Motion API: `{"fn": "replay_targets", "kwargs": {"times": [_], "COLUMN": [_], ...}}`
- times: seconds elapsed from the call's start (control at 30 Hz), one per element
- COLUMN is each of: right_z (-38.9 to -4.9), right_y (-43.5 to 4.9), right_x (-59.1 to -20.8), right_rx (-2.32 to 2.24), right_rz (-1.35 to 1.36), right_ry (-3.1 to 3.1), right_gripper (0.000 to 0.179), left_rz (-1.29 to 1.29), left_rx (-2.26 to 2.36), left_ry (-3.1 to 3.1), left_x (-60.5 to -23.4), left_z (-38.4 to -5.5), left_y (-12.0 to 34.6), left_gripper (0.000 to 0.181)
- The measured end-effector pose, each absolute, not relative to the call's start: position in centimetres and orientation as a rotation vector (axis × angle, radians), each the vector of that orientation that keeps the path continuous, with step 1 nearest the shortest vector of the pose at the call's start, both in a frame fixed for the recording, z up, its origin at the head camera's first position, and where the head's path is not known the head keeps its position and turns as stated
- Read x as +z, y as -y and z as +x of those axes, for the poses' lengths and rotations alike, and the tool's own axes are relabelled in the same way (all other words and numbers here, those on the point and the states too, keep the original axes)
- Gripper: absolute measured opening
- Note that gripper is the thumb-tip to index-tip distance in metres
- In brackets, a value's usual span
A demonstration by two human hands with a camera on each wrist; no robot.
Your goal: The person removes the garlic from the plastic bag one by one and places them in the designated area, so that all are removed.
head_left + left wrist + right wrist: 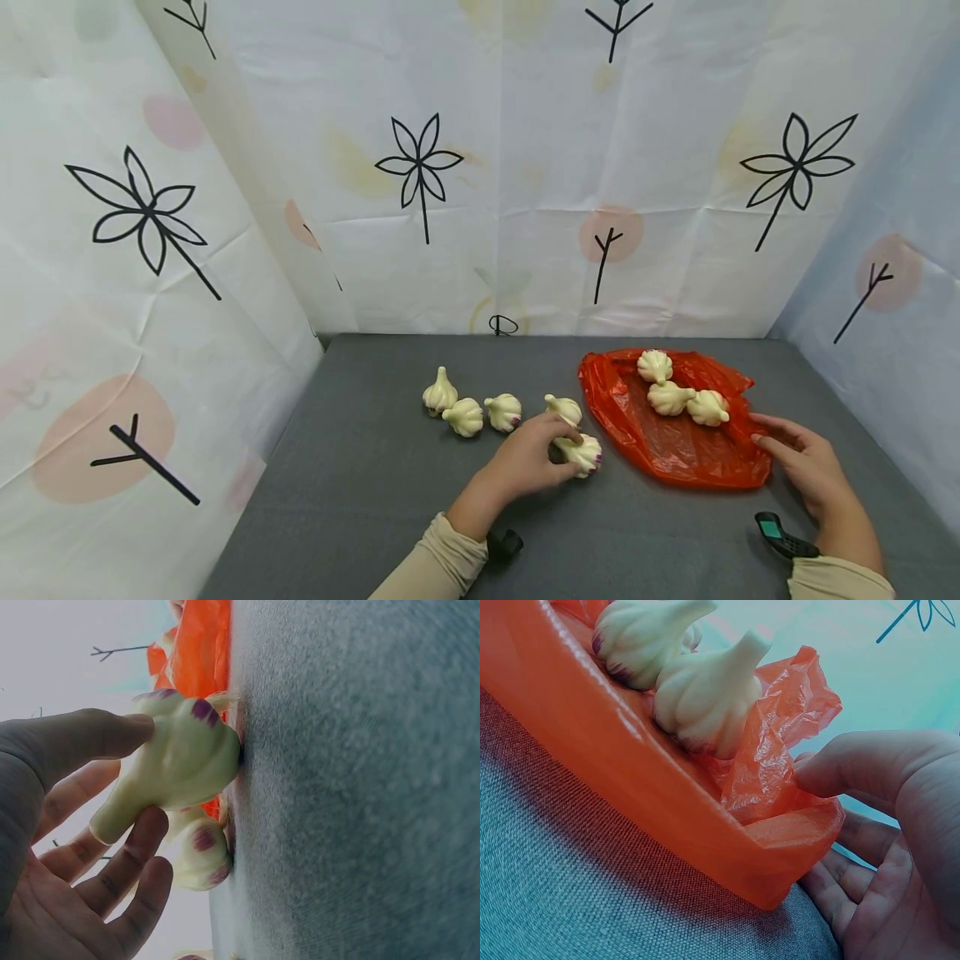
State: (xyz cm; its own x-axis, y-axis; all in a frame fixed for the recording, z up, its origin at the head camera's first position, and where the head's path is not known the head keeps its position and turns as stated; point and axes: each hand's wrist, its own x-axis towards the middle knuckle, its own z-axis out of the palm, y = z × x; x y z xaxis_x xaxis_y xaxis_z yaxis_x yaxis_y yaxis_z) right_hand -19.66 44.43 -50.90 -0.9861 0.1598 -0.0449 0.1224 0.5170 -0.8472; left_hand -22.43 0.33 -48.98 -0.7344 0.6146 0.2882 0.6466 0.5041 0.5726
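My left hand (534, 454) holds a cream-white garlic bulb (583, 455) with purple marks, thumb on one side and fingers on the other. In the left wrist view this garlic bulb (184, 754) is tilted, its stem toward the palm and its base right at the table surface. Just behind it sits another garlic bulb (562, 407). On the right, my right hand (806, 467) pinches the side edge of a red plastic bag (675, 462), thumb inside the rim (761, 787). Three garlic bulbs lie on the bag, among them one near its right side (708, 408).
Several more garlic bulbs stand in a loose row left of my left hand, such as one upright bulb (440, 392) and one lying bulb (503, 412). The grey table (360, 492) is bounded by patterned cloth walls (525, 275) at the back and both sides.
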Motion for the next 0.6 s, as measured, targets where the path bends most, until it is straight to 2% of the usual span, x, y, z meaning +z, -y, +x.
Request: {"fn": "replay_targets", "kwargs": {"times": [0.6], "right_z": [-19.64], "right_y": [-44.47], "right_x": [-50.87], "right_rx": [1.525], "right_rz": [-0.253], "right_ry": [2.698], "right_gripper": [0.047], "left_rz": [-1.104], "left_rx": [-1.109], "left_ry": [2.737], "left_x": [-49.13], "left_z": [-22.75], "left_y": [0.23], "left_gripper": [0.037]}}
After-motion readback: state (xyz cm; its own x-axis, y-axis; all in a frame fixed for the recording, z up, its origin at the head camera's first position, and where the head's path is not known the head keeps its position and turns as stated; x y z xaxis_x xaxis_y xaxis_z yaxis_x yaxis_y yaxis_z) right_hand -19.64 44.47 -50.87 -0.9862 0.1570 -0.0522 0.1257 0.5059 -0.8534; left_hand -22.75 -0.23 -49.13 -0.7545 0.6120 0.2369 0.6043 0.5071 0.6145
